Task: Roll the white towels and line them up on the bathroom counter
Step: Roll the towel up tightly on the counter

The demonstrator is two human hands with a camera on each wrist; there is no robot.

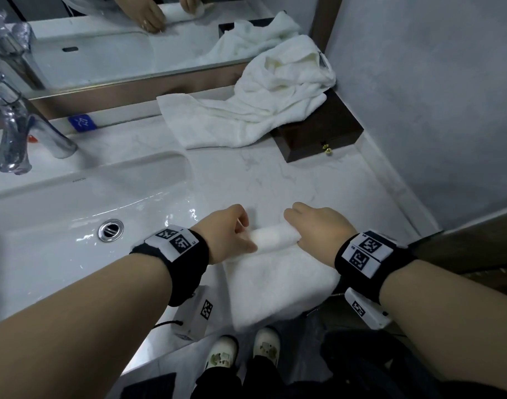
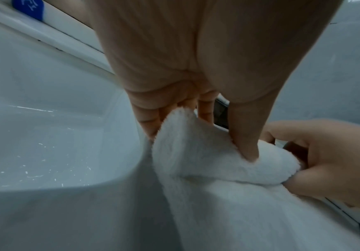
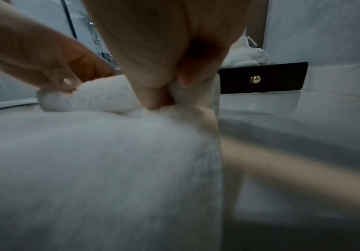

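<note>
Marble counter point(image 1: 275, 174) beside sink point(image 1: 59, 226) bears towels point(image 1: 246, 119).

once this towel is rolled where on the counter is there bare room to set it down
Bare marble lies between the rolled end of the towel and the loose towels, bordered left by the sink and right by the wall edge, just in front of the dark wooden box. The back right corner is crowded with the towels and box; both hands cover the front edge.

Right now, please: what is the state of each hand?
Left hand: closed, pinching the left end of the rolled towel.
Right hand: closed, gripping the right end of the same roll.
</note>
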